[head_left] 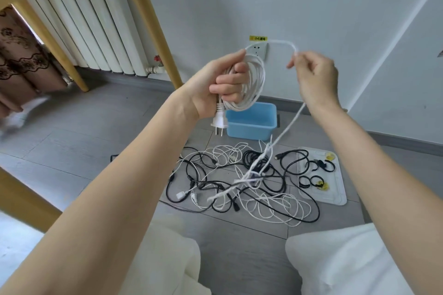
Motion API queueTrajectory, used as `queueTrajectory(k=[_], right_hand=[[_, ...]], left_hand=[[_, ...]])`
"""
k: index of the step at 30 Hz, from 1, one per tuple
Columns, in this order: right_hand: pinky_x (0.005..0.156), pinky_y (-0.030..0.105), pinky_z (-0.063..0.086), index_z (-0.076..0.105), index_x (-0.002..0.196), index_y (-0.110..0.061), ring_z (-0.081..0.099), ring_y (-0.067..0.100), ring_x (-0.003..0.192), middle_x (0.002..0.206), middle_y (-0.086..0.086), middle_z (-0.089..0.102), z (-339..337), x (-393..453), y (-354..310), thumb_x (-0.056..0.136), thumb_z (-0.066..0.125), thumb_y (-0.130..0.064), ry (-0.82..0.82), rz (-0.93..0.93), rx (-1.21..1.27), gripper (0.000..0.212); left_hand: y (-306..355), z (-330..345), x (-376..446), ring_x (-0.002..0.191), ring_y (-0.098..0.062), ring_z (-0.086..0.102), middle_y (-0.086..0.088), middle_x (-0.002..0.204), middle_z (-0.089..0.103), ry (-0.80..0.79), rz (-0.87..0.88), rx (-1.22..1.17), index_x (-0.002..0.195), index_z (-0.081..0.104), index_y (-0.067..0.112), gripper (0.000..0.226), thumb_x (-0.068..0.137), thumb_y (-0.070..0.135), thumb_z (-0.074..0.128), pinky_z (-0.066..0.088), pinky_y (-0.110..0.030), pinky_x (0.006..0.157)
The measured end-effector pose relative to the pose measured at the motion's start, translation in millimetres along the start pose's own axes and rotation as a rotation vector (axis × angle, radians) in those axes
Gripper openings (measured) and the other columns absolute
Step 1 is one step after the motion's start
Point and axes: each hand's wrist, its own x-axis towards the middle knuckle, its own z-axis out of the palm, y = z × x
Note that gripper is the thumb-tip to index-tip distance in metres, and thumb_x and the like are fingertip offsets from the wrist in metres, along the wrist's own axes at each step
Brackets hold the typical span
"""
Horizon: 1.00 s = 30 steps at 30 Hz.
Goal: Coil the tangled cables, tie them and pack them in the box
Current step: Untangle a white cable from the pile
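My left hand (223,86) grips a coil of white cable (254,84) held up in front of the wall; its white plug (218,122) hangs below my fist. My right hand (314,74) pinches the same cable's free run (291,124), which arcs over from the coil and drops to the floor. There it joins a tangled pile of black and white cables (242,182). An open blue box (251,121) stands on the floor behind the pile, against the wall.
A clear tray (335,196) with black ties and yellow bits lies right of the pile. Wooden table legs (153,31) and a white radiator (96,26) are at left. A wall socket (260,51) sits behind the coil. My knees in white cloth (335,258) frame the bottom.
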Motion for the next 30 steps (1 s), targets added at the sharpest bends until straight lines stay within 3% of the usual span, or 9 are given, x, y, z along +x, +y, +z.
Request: queueTrajectory(k=[3, 6, 9, 13, 15, 18, 23, 27, 30], right_hand=[[0.054, 0.026, 0.031, 0.07, 0.089, -0.005, 0.044, 0.014, 0.057, 0.071, 0.006, 0.059, 3, -10, 16, 0.097, 0.044, -0.027, -0.395, 0.146, -0.334, 0.035], [0.035, 0.015, 0.034, 0.067, 0.085, -0.01, 0.042, 0.011, 0.037, 0.057, 0.001, 0.046, 19, -34, 2, 0.098, 0.043, -0.031, -0.784, 0.17, -0.403, 0.034], [0.035, 0.016, 0.034, 0.057, 0.07, -0.013, 0.039, 0.016, 0.041, 0.053, -0.002, 0.041, 30, -52, -22, 0.097, 0.044, -0.033, -1.008, 0.114, -0.272, 0.036], [0.04, 0.019, 0.024, 0.042, 0.056, -0.012, 0.03, 0.012, 0.045, 0.051, -0.002, 0.035, 24, -50, -34, 0.09, 0.057, -0.033, -0.969, -0.105, -0.417, 0.043], [0.04, 0.019, 0.025, 0.036, 0.053, -0.013, 0.034, 0.012, 0.044, 0.05, -0.001, 0.036, 18, -48, -30, 0.088, 0.059, -0.03, -0.948, -0.107, -0.441, 0.045], [0.047, 0.015, 0.036, 0.048, 0.059, -0.01, 0.048, 0.01, 0.043, 0.048, 0.0, 0.049, 12, -48, -24, 0.088, 0.059, -0.026, -0.965, -0.039, -0.296, 0.035], [0.06, 0.02, 0.04, 0.063, 0.08, -0.013, 0.047, 0.012, 0.049, 0.051, -0.003, 0.052, 8, -49, -23, 0.092, 0.054, -0.023, -1.048, -0.007, -0.113, 0.018], [0.05, 0.013, 0.035, 0.07, 0.09, -0.013, 0.038, 0.004, 0.039, 0.044, -0.008, 0.045, 1, -41, -27, 0.093, 0.055, -0.022, -0.863, -0.057, -0.055, 0.018], [0.047, 0.012, 0.035, 0.069, 0.074, -0.011, 0.041, 0.002, 0.036, 0.041, -0.009, 0.048, -6, -29, -24, 0.082, 0.069, -0.024, -0.674, -0.086, -0.095, 0.015]], left_hand=[[2, 3, -1, 0.027, -0.003, 0.037, 0.009, 0.039, 0.038, 0.031, 0.107, -0.193, 0.064, 0.045, 0.014, 0.042, 0.099, 0.033, 0.029, 0.026, -0.013, 0.037], [-1, 3, 4, 0.038, -0.005, 0.043, 0.005, 0.045, 0.042, 0.2, 0.225, -0.36, 0.067, 0.04, 0.014, 0.037, 0.098, 0.032, 0.034, 0.04, -0.015, 0.045], [-6, 6, 12, 0.051, -0.01, 0.041, 0.004, 0.055, 0.04, 0.372, 0.304, -0.231, 0.069, 0.037, 0.015, 0.036, 0.1, 0.033, 0.033, 0.041, -0.019, 0.057], [-8, 11, 19, 0.053, -0.011, 0.032, 0.0, 0.066, 0.03, 0.533, 0.27, -0.106, 0.074, 0.035, 0.012, 0.039, 0.096, 0.044, 0.039, 0.029, -0.022, 0.057], [-8, 12, 21, 0.055, -0.012, 0.031, -0.001, 0.066, 0.031, 0.556, 0.248, -0.09, 0.074, 0.036, 0.011, 0.045, 0.092, 0.053, 0.042, 0.029, -0.023, 0.058], [-7, 13, 25, 0.055, -0.013, 0.034, -0.001, 0.066, 0.034, 0.636, 0.342, -0.175, 0.076, 0.038, 0.009, 0.05, 0.089, 0.057, 0.044, 0.031, -0.023, 0.057], [-1, 3, 25, 0.049, -0.014, 0.034, -0.001, 0.063, 0.037, 0.792, 0.599, -0.388, 0.081, 0.042, 0.009, 0.046, 0.088, 0.053, 0.05, 0.032, -0.025, 0.053], [-9, 3, 28, 0.048, -0.011, 0.036, 0.001, 0.06, 0.038, 0.837, 0.551, -0.113, 0.084, 0.043, 0.01, 0.042, 0.091, 0.051, 0.047, 0.031, -0.023, 0.053], [-17, 7, 29, 0.057, -0.016, 0.046, -0.006, 0.066, 0.048, 0.699, 0.268, 0.222, 0.089, 0.044, 0.007, 0.05, 0.091, 0.057, 0.042, 0.038, -0.026, 0.058]])
